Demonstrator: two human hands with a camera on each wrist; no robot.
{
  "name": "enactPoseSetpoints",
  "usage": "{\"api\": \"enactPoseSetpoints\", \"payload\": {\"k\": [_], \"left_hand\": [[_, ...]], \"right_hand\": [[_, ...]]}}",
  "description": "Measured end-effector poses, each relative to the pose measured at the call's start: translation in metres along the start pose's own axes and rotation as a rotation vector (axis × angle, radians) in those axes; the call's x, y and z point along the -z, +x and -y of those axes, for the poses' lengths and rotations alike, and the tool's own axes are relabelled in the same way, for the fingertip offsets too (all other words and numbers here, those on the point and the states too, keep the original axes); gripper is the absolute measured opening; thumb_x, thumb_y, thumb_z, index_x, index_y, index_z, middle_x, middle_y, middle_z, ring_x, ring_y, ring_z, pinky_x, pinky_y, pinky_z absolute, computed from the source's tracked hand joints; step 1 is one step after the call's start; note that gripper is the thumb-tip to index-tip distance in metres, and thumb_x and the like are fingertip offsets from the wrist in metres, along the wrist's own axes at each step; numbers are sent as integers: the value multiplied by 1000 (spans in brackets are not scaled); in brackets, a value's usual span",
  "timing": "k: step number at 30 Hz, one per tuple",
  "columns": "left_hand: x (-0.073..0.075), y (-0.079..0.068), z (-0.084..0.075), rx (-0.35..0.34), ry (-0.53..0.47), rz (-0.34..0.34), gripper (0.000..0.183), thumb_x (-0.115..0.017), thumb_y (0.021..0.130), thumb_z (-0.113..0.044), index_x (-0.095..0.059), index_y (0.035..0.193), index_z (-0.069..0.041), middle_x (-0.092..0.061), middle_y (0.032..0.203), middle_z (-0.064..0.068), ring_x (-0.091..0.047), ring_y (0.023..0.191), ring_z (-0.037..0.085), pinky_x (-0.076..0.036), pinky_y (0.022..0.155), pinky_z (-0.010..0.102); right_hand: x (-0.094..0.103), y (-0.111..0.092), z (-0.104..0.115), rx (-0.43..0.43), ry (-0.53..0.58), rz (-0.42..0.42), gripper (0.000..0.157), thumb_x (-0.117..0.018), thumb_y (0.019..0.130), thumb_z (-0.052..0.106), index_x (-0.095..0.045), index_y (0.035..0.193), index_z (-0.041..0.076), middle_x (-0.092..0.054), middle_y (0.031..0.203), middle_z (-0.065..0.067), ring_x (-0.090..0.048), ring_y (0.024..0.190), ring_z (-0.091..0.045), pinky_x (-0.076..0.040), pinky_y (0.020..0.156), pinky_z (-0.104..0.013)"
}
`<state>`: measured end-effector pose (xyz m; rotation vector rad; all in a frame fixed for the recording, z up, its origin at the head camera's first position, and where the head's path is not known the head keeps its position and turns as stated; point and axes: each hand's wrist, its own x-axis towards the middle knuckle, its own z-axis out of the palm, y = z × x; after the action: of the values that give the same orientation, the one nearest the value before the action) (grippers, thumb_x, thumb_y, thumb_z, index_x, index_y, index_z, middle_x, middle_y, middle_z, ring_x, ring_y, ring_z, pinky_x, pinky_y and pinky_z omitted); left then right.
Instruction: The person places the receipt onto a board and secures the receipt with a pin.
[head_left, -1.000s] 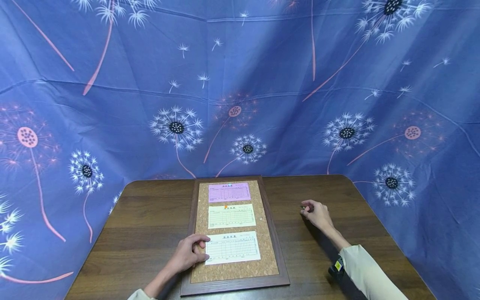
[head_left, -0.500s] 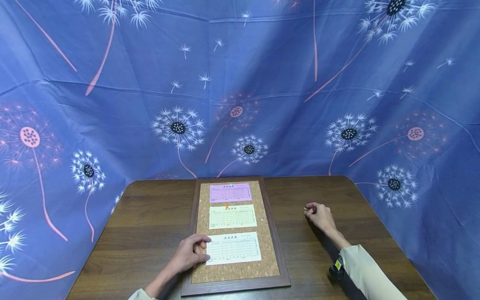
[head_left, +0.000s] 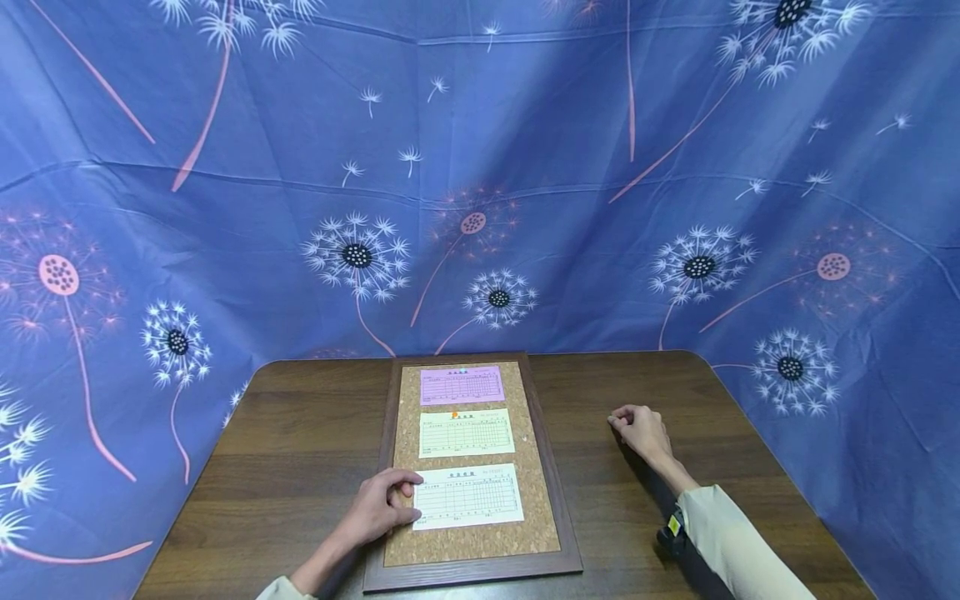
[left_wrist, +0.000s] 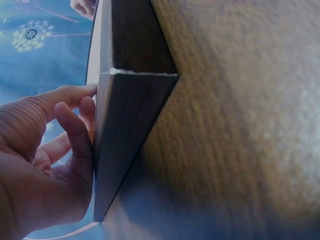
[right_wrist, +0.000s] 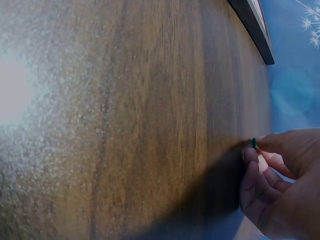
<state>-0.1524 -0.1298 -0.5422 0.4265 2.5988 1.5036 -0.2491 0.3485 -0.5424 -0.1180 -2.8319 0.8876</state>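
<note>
A cork board (head_left: 457, 548) in a dark wooden frame lies on the table. Three printed form slips lie on it: purple (head_left: 461, 386), pale green (head_left: 466, 433) and white (head_left: 468, 497). My left hand (head_left: 378, 504) touches the white slip's left edge, thumb and forefinger apart near its two corners. To the right of the board, my right hand (head_left: 643, 433) is low over the table. Its thumb and forefinger pinch a small green push pin (right_wrist: 254, 143), mostly covered by the fingertips. An orange push pin (head_left: 454, 414) is at the green slip's top edge.
A brown wood-grain table (head_left: 300, 433) runs around the board on the sides. Behind it hangs a blue cloth (head_left: 570, 250) with a dandelion print. A small teal dot (head_left: 462, 369) shows at the purple slip's top edge.
My right hand has shifted slightly right, and the green push pin is now hidden in the head view. The left hand stays on the white slip.
</note>
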Motion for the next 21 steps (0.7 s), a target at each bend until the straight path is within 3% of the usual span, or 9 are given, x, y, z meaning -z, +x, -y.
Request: {"api": "enactPoseSetpoints", "payload": {"k": [8,21], "left_hand": [[1,-1,0,-11,-21,-4,40,-84,70,5,-70,107,3,-58,89,8,-49,56,-1,-43,45,18],[0,0,3,-19,-37,-2,41,-84,69,6,-71,108,3,-59,90,8,-48,56,-1,-42,46,16]], "right_hand": [[0,2,-1,-48,-12,25,20,-71,95,27,-79,97,9,-70,62,2,-62,54,-7,-46,54,-33],[1,1,1,-51,-39,21,18,-69,95,27,-80,96,13,-70,63,4,-62,58,-10,-46,54,-35]]}}
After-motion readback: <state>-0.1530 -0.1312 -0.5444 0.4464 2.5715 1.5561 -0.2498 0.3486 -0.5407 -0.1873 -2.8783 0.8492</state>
